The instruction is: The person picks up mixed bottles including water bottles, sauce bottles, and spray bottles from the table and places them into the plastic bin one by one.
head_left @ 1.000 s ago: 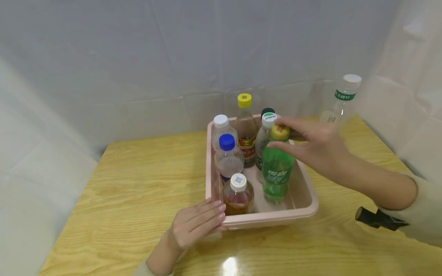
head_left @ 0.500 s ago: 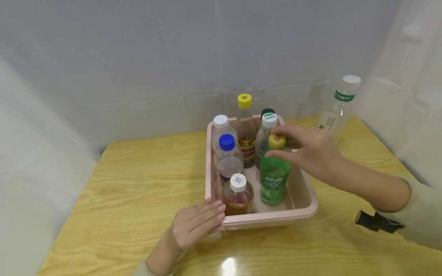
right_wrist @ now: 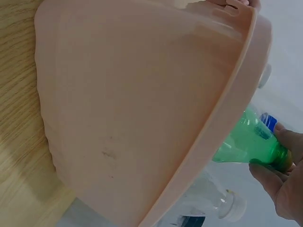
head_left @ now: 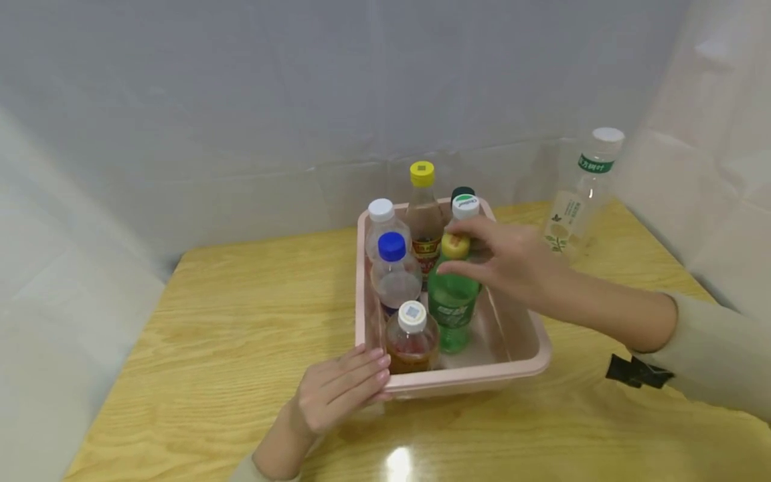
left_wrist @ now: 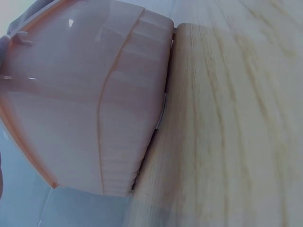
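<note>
My right hand (head_left: 515, 258) pinches the yellow cap of a green soda bottle (head_left: 453, 291) between thumb and fingers. The bottle hangs upright, its lower part within the pink plastic bin (head_left: 464, 383), close beside the amber-liquid bottle (head_left: 412, 338). From the right wrist view, the green bottle (right_wrist: 248, 139) shows above the rim, with the right hand (right_wrist: 284, 182) at its neck. My left hand (head_left: 337, 395) grips the bin's front left corner, fingers over the rim and thumb underneath. In the left wrist view the bin's outer wall (left_wrist: 71, 104) fills much of the picture.
Inside the bin stand a blue-capped bottle (head_left: 394, 278), a white-capped bottle (head_left: 381, 213), a yellow-capped sauce bottle (head_left: 423, 201) and a bottle with a white-and-green cap (head_left: 466, 206). A clear tea bottle (head_left: 578, 194) stands outside, on the wooden table (head_left: 253, 301), behind my right forearm.
My right hand has lowered the green bottle in the bin, then shifted it left towards the amber-liquid bottle. The left hand keeps its place on the corner.
</note>
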`<action>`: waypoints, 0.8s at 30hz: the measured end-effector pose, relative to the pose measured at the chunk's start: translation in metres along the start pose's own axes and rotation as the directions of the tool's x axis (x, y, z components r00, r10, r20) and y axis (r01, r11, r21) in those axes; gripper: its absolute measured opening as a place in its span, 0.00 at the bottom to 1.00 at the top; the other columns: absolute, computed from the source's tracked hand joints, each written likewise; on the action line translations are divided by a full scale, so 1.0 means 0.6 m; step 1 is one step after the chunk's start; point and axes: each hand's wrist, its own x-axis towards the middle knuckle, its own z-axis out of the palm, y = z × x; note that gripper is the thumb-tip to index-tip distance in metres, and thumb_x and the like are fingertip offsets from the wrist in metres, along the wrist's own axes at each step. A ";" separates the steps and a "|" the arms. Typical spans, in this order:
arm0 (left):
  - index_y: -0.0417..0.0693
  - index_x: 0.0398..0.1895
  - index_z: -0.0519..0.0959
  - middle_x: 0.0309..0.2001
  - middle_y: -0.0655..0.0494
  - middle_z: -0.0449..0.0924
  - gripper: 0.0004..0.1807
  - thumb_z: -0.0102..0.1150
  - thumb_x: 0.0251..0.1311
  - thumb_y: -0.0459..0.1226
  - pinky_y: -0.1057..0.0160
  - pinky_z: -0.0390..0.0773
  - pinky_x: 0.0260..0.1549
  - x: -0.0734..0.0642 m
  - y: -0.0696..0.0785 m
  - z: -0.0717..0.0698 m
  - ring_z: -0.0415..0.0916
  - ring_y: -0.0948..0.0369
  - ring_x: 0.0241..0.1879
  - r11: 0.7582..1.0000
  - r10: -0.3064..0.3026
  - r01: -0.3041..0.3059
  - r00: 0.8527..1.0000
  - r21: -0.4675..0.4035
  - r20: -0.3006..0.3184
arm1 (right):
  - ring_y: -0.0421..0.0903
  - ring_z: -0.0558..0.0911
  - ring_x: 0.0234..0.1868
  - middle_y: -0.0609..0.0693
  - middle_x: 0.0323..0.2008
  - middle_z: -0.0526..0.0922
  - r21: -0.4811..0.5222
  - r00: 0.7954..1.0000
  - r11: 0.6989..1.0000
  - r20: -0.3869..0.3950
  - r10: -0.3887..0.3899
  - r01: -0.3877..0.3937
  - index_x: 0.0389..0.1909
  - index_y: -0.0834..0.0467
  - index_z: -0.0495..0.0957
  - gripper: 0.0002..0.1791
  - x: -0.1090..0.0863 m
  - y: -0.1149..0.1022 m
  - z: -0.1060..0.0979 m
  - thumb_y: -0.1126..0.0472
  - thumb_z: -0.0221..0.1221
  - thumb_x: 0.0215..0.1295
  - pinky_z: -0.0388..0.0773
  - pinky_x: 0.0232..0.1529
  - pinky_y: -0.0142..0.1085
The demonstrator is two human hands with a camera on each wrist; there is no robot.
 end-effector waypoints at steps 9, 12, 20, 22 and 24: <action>0.34 0.32 0.83 0.30 0.42 0.85 0.09 0.63 0.58 0.34 0.59 0.88 0.32 -0.002 0.001 -0.003 0.85 0.52 0.32 1.000 -0.002 0.002 1.000 -0.003 0.001 | 0.47 0.85 0.32 0.56 0.36 0.84 -0.010 0.999 1.000 0.033 0.026 -0.025 0.46 0.65 0.76 0.30 0.008 0.013 0.013 0.56 0.75 0.42 0.86 0.30 0.33; 0.34 0.32 0.83 0.30 0.42 0.85 0.09 0.63 0.58 0.34 0.59 0.88 0.32 -0.002 0.002 -0.004 0.85 0.52 0.32 1.000 -0.005 0.005 1.000 -0.003 0.004 | 0.48 0.85 0.33 0.57 0.37 0.84 -0.003 0.998 1.000 0.052 0.031 -0.031 0.47 0.65 0.76 0.31 0.009 0.014 0.013 0.55 0.75 0.42 0.87 0.31 0.34; 0.33 0.32 0.83 0.31 0.41 0.85 0.09 0.63 0.58 0.34 0.59 0.88 0.32 -0.002 0.004 -0.006 0.85 0.52 0.33 1.000 -0.007 0.007 1.000 -0.009 0.001 | 0.50 0.85 0.38 0.58 0.42 0.84 0.018 0.997 1.000 0.071 0.024 -0.025 0.49 0.65 0.76 0.34 0.012 0.006 0.007 0.56 0.76 0.40 0.87 0.36 0.36; 0.33 0.32 0.83 0.31 0.41 0.85 0.09 0.63 0.58 0.34 0.59 0.88 0.33 -0.001 0.005 -0.006 0.85 0.52 0.33 1.000 -0.013 0.013 1.000 -0.016 0.002 | 0.50 0.85 0.39 0.59 0.42 0.84 0.022 0.997 0.999 0.070 0.021 -0.023 0.49 0.66 0.76 0.34 0.013 0.006 0.006 0.56 0.76 0.39 0.87 0.36 0.36; 0.33 0.32 0.83 0.31 0.41 0.85 0.09 0.63 0.58 0.34 0.59 0.88 0.33 0.000 0.006 -0.007 0.85 0.52 0.33 1.000 -0.018 0.018 1.000 -0.022 0.003 | 0.50 0.85 0.39 0.60 0.42 0.84 0.019 0.998 1.000 0.065 0.020 -0.021 0.49 0.66 0.76 0.35 0.013 0.007 0.006 0.55 0.76 0.39 0.87 0.36 0.35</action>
